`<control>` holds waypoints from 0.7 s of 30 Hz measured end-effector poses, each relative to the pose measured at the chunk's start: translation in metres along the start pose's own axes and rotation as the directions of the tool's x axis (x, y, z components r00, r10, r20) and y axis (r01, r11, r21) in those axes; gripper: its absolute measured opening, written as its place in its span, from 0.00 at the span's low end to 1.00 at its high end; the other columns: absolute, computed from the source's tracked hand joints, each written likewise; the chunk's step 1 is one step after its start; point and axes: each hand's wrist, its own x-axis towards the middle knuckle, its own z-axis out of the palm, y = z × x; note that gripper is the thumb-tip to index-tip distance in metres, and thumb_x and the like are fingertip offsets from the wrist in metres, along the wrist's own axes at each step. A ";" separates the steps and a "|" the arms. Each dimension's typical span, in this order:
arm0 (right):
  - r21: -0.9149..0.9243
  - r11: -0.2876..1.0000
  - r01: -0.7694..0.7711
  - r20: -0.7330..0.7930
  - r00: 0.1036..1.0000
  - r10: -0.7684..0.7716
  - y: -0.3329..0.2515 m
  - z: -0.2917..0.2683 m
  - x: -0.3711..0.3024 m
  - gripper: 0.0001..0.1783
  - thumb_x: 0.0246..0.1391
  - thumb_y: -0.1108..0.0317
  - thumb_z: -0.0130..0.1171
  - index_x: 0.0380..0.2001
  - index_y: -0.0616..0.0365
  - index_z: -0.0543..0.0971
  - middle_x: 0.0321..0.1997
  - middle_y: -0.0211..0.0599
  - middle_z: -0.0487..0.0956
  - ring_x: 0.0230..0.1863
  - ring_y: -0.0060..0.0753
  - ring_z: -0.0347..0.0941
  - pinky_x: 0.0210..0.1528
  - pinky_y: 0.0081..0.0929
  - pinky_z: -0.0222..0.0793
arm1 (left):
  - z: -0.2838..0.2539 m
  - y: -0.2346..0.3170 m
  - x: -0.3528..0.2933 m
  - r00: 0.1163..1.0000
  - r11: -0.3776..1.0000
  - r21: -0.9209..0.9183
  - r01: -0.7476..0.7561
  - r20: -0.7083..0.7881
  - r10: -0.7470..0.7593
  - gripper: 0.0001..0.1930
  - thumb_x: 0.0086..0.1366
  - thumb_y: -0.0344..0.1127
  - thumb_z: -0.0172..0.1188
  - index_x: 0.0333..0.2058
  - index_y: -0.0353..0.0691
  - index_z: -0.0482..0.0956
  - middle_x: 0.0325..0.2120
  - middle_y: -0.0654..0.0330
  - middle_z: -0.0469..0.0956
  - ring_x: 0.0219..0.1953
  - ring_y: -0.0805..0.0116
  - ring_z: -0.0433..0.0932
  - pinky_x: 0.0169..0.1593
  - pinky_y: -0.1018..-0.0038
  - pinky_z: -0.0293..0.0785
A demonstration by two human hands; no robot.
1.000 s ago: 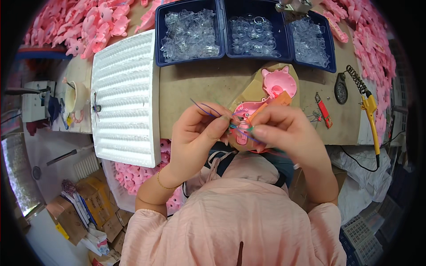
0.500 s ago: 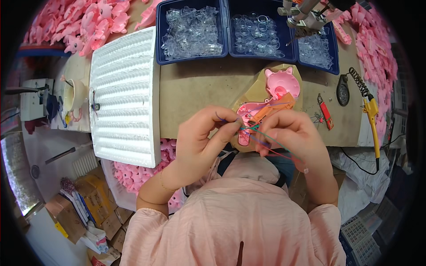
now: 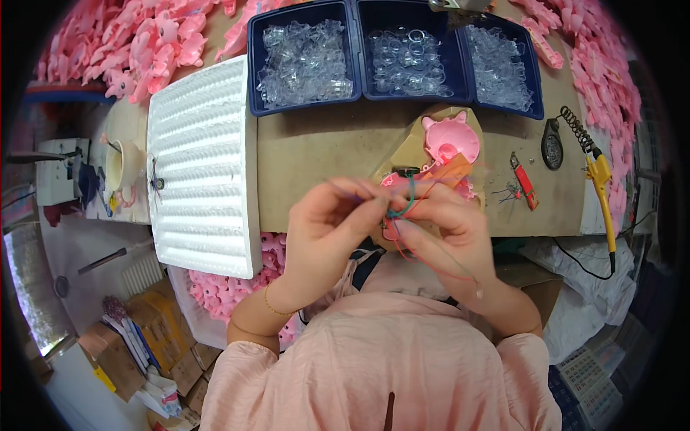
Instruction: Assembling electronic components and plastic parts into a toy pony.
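Thin coloured wires, red (image 3: 440,271) and green (image 3: 412,192), run between my two hands, which meet in front of me. My left hand (image 3: 332,224) pinches them between thumb and forefinger. From the other side my right hand (image 3: 451,228) also pinches the wires, its fingertips touching or nearly touching the left ones. Just beyond lies a pink plastic toy shell (image 3: 454,136) with a round, eared head, resting in a tan holder (image 3: 402,149). An orange part (image 3: 451,171) sits over the shell's body. My hands hide much of the body and the wire ends.
Dark blue bins (image 3: 304,108) hold clear plastic parts at the back. To the left lies a white foam tray (image 3: 205,165). Red-handled cutters (image 3: 525,183), wire scraps (image 3: 509,192) and a yellow soldering iron (image 3: 602,194) are at the right. Pink shells (image 3: 600,86) are heaped at both sides.
My right hand has come left to meet my left hand. The green wire, stretched out to the right before, now bends in a loop near the fingertips.
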 end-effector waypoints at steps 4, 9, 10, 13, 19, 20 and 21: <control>-0.256 0.945 0.201 -0.094 0.968 -0.232 0.010 0.006 -0.002 0.13 0.43 0.76 0.61 0.36 0.58 0.80 0.53 0.45 0.71 0.49 0.31 0.68 0.46 0.23 0.66 | -0.012 0.019 0.013 0.858 0.824 0.338 -0.455 0.413 0.305 0.06 0.54 0.24 0.59 0.33 0.35 0.77 0.30 0.59 0.80 0.33 0.68 0.78 0.37 0.76 0.71; -0.099 0.895 0.434 -0.290 0.848 -0.443 0.008 0.010 0.009 0.16 0.39 0.76 0.63 0.37 0.54 0.80 0.59 0.48 0.64 0.42 0.39 0.68 0.43 0.28 0.65 | -0.012 0.054 0.012 0.764 0.560 0.539 -0.629 0.563 0.316 0.05 0.46 0.23 0.59 0.26 0.36 0.77 0.22 0.56 0.79 0.25 0.62 0.79 0.28 0.75 0.72; -0.092 0.893 0.440 -0.284 0.848 -0.447 0.008 0.005 0.007 0.16 0.39 0.76 0.63 0.37 0.54 0.80 0.59 0.48 0.64 0.42 0.39 0.68 0.43 0.28 0.65 | -0.014 0.058 0.009 0.766 0.554 0.546 -0.629 0.558 0.320 0.05 0.46 0.23 0.59 0.26 0.36 0.77 0.22 0.56 0.79 0.25 0.62 0.79 0.28 0.75 0.72; -0.256 0.719 0.646 0.006 0.745 -0.667 0.005 -0.016 -0.004 0.14 0.37 0.77 0.63 0.33 0.55 0.80 0.54 0.43 0.69 0.41 0.36 0.68 0.39 0.24 0.66 | -0.018 0.062 0.000 0.759 0.308 0.696 -0.648 0.557 0.339 0.05 0.48 0.22 0.59 0.26 0.37 0.77 0.22 0.56 0.79 0.26 0.63 0.79 0.29 0.75 0.72; -0.377 0.631 0.678 0.341 0.735 -0.586 -0.029 -0.042 -0.011 0.04 0.42 0.68 0.61 0.18 0.49 0.76 0.29 0.26 0.78 0.31 0.29 0.70 0.33 0.27 0.63 | -0.033 0.051 0.008 0.838 0.710 0.464 -0.530 0.416 0.354 0.04 0.51 0.24 0.62 0.24 0.35 0.75 0.23 0.54 0.77 0.24 0.63 0.77 0.28 0.74 0.73; -0.309 0.712 0.631 0.276 0.776 -0.567 -0.041 -0.052 -0.007 0.06 0.46 0.67 0.57 0.18 0.49 0.75 0.26 0.28 0.78 0.32 0.28 0.70 0.33 0.27 0.62 | -0.039 0.049 0.010 0.837 0.710 0.464 -0.530 0.417 0.353 0.04 0.51 0.24 0.62 0.24 0.35 0.75 0.23 0.54 0.77 0.24 0.63 0.77 0.28 0.74 0.73; -0.198 0.793 0.576 0.033 0.812 -0.582 -0.036 -0.054 -0.007 0.07 0.49 0.67 0.53 0.19 0.52 0.74 0.28 0.31 0.77 0.32 0.27 0.70 0.32 0.27 0.62 | -0.045 0.046 0.011 0.830 0.756 0.397 -0.520 0.442 0.339 0.05 0.50 0.24 0.61 0.27 0.36 0.77 0.26 0.56 0.78 0.28 0.63 0.78 0.31 0.73 0.73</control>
